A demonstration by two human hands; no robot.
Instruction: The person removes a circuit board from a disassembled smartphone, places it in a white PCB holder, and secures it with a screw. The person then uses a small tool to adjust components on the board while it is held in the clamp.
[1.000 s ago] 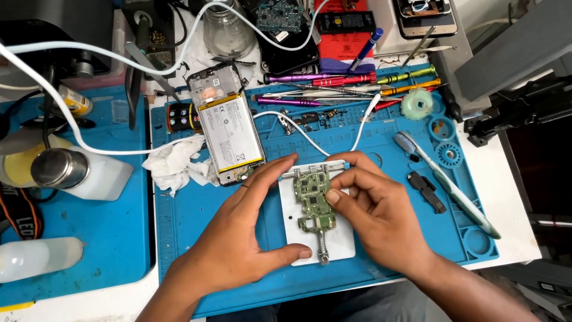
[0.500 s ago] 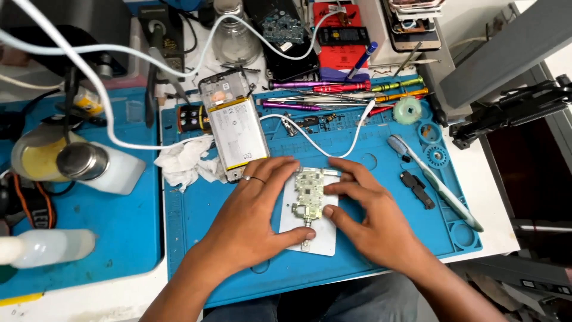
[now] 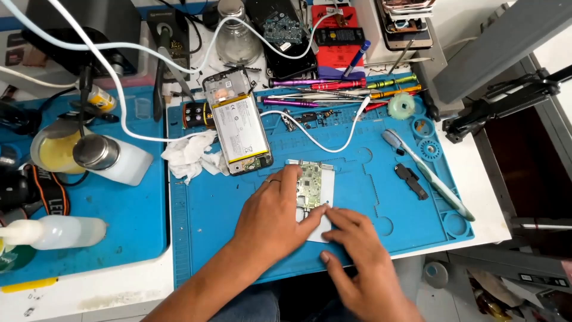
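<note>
A green circuit board [image 3: 310, 180] lies on a white plate [image 3: 328, 182] in the middle of the blue work mat [image 3: 202, 226]. My left hand [image 3: 271, 223] rests over the plate's left side, with its forefinger along the board and its thumb pressed at the board's lower end. My right hand [image 3: 357, 262] is nearer to me, fingers spread, fingertips touching the plate's lower edge next to the left thumb. The lower part of the plate is hidden under both hands.
An opened phone with its battery showing [image 3: 238, 122] lies beyond the board, beside crumpled tissue [image 3: 189, 156]. A white cable [image 3: 310, 138], several screwdrivers [image 3: 333, 89], a brush [image 3: 430, 174] and a small black part [image 3: 411, 180] are on the mat. Bottles [image 3: 59, 231] and a jar [image 3: 95, 152] stand at the left.
My right hand has slid off the board's right side and back toward me, down to the plate's lower edge. My left hand stays on the board. The view has shifted.
</note>
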